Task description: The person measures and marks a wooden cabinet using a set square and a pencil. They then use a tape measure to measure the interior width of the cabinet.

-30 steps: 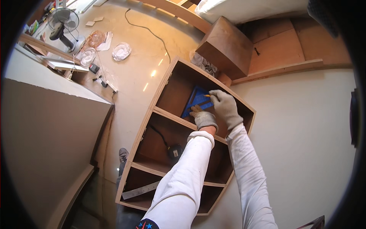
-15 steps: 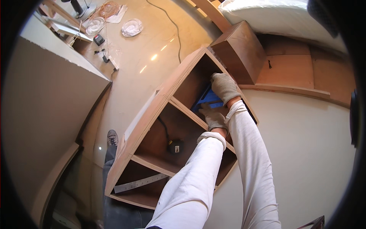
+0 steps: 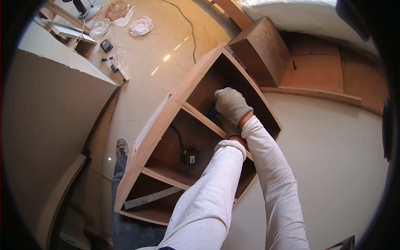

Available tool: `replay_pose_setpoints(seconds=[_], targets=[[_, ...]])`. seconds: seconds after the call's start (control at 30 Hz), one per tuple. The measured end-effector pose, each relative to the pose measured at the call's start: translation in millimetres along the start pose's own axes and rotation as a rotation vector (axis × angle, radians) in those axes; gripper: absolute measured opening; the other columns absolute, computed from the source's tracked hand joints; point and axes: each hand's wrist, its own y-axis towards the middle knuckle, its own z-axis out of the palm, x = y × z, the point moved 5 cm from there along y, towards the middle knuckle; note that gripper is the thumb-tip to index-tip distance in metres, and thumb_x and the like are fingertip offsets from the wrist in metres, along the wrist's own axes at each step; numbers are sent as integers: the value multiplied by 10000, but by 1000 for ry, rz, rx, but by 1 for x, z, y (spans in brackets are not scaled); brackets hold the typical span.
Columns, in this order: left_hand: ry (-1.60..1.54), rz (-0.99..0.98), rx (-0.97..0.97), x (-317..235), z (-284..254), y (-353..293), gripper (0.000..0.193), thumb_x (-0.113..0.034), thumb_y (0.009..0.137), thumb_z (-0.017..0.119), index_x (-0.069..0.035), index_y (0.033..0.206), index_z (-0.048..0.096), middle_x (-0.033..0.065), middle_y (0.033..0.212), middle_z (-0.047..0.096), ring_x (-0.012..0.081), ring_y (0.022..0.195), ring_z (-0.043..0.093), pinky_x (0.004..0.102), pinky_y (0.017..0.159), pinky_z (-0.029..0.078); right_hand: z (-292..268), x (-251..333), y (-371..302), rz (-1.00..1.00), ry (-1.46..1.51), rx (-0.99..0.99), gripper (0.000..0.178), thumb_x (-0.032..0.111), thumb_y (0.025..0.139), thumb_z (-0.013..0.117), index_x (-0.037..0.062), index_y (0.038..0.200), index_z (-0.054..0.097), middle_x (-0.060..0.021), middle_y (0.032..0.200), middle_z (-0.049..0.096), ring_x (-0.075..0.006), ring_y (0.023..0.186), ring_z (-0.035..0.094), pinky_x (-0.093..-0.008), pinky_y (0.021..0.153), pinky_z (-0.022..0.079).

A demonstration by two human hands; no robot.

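Observation:
A wooden cabinet (image 3: 180, 100) with open compartments lies tilted before me. Both gloved hands reach into its far compartment. My right hand (image 3: 234, 103), in a beige knit glove, is closed with curled fingers; whatever it grips is out of sight. Below and partly behind it is my left hand (image 3: 230, 126), gloved too, its fingers covered by the right. Beside the hands shows a sliver of a blue item (image 3: 213, 113), mostly hidden. In the middle compartment lies a black tape measure (image 3: 191, 157). A metal ruler (image 3: 153, 197) rests slantwise in the near compartment.
A brown wooden box (image 3: 262, 52) stands just past the cabinet's far end. At left rises a grey panel (image 3: 62, 108). Bundled cords (image 3: 141, 26), a cable (image 3: 189, 25) and a battery charger (image 3: 106, 46) lie on the floor. My shoe (image 3: 121, 147) is left of the cabinet.
My right hand has come back toward the left hand and now overlaps it. The blue item, broadly visible before, is mostly covered. The view has shifted slightly.

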Motion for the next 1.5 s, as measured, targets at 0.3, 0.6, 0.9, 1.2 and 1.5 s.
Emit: replay_pose_setpoints(seconds=[0.3,0.6,0.9,1.2,1.5], targets=[[94,20,-20,3,11,2,636,-451,1038,408,-146,1594,349,125,1645,291,369,1497,253,534,1141,303,23,5,-4,-193,134,98,234,125,792,593,27,890,781,-263,935,730,-416,931,725,-479,850,586],[201,50,-83,1,10,9,629,-433,1023,436,-125,1568,379,124,1590,366,340,1440,340,506,1103,348,2,-17,15,-2,120,16,237,106,794,607,36,916,797,-253,986,740,-401,967,735,-453,855,599],[215,-117,-649,31,41,90,588,-460,1007,461,-148,1504,501,147,1576,396,384,1418,379,552,1042,410,-45,36,40,-67,53,-32,265,125,833,593,25,971,796,-265,1024,737,-409,1010,728,-462,880,593],[146,34,-140,2,22,34,574,-491,997,472,-195,1486,530,159,1565,411,416,1409,375,596,1017,417,-10,-42,31,130,-69,-309,200,120,857,623,55,904,806,-210,931,763,-368,896,762,-467,735,618],[151,26,-111,10,15,35,564,-471,1004,477,-169,1475,546,176,1564,411,432,1405,377,601,1044,402,15,21,-18,-115,180,81,238,110,825,588,12,912,786,-258,979,741,-419,966,731,-473,856,595]])
